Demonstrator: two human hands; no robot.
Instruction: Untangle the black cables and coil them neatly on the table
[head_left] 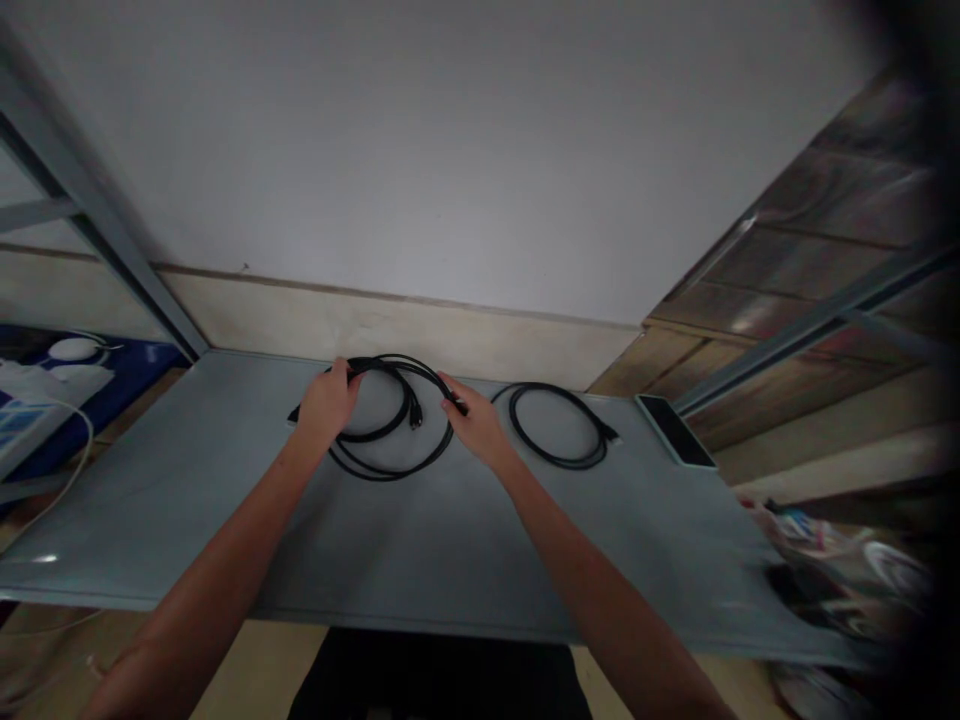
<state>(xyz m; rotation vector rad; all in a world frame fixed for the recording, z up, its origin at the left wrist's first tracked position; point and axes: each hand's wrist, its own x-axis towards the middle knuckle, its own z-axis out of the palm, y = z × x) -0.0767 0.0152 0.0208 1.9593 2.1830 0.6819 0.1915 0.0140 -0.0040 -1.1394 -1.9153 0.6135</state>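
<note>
My left hand (pixel 335 398) grips the left side of a coiled black cable (pixel 390 474), with its fingers closed round the loops. On the coil's right side, my right hand (pixel 472 422) pinches the same cable near what looks like a dark connector end. Behind and inside the held loops another black coil (pixel 371 436) shows, with a connector (pixel 415 415) hanging at its right; I cannot tell whether it is a separate cable. A further coiled black cable (pixel 559 462) lies on the grey table, just right of my right hand.
A phone-like dark slab with a pale edge (pixel 677 432) lies at the grey table's (pixel 420 560) right end. Metal frame posts (pixel 112 245) rise at both sides, and a wall (pixel 405 200) stands behind. Blurred bagged items (pixel 832 560) sit at the right front.
</note>
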